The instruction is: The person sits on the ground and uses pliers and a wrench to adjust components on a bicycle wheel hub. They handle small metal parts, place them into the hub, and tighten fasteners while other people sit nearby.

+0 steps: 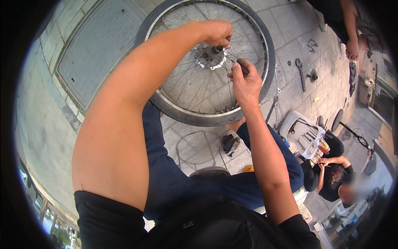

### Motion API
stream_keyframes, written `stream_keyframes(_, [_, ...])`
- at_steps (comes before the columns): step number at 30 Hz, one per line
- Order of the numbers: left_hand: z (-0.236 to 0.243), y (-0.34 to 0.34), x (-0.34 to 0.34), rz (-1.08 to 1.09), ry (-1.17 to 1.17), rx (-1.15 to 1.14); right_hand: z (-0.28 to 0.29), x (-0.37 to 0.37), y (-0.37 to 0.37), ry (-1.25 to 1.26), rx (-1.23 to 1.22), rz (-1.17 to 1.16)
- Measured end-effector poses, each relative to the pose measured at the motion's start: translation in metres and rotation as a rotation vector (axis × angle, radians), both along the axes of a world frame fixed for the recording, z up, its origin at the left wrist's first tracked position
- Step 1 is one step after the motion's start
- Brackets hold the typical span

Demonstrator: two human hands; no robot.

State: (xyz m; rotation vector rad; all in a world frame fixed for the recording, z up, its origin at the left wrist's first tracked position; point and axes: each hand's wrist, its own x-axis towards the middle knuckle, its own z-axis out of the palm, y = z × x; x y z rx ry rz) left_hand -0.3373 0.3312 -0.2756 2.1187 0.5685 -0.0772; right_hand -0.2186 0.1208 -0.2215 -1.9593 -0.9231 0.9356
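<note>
A bicycle wheel [269,56] with a black tyre and silver spokes lies tilted in front of my legs. At its centre is a dark hub [216,49] with a silver scalloped brake disc [218,65] around it. My left hand [217,33] is just above the hub end, fingers curled downward and closed; what they hold, if anything, is hidden. Over the right-hand spokes, beside the hub, my right hand [247,81] is closed in a pinch. Dark smudges cover its fingertips, and I cannot make out what is between them.
An adjustable wrench [300,74], a cassette of sprockets [312,75] and spanners lie on the paving to the right. Beyond my right knee stands a white tool tray [286,126] with several tools. One person [333,176] sits nearby; another's hands [352,50] show at upper right.
</note>
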Motion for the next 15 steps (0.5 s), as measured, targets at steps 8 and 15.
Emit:
stream_keyframes(8, [-0.0015, 0.0015, 0.0016, -0.016, 0.027, -0.004, 0.0053, 0.0063, -0.0047, -0.107, -0.036, -0.007])
stream_keyframes(15, [-0.0002, 0.0021, 0.0021, -0.016, 0.047, -0.015, -0.0026, 0.0062, -0.0012, -0.143, -0.084, 0.009])
